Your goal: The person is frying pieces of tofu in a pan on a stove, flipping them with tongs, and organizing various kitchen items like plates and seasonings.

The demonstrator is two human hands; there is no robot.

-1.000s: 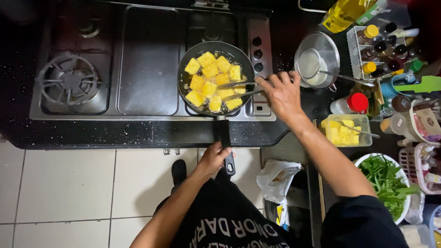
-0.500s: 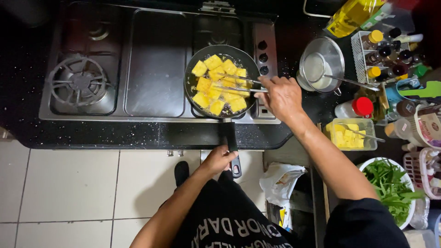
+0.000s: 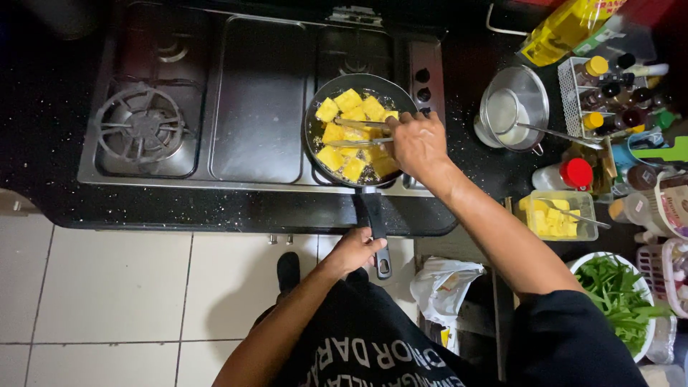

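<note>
Over the right-hand burner we find the left hand (image 3: 356, 251) clenched on the frying pan's handle (image 3: 375, 228) to steady it, while the right hand (image 3: 418, 143) pinches metal tongs (image 3: 358, 133) over yellow tofu cubes (image 3: 352, 133) in the frying pan (image 3: 319, 100).

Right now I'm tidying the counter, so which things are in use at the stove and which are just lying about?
In use:
left hand on the pan handle
right hand holding tongs
frying pan of yellow cubes

Lying about:
strainer bowl
tub of cubes
bowl of greens
bottle rack
</note>
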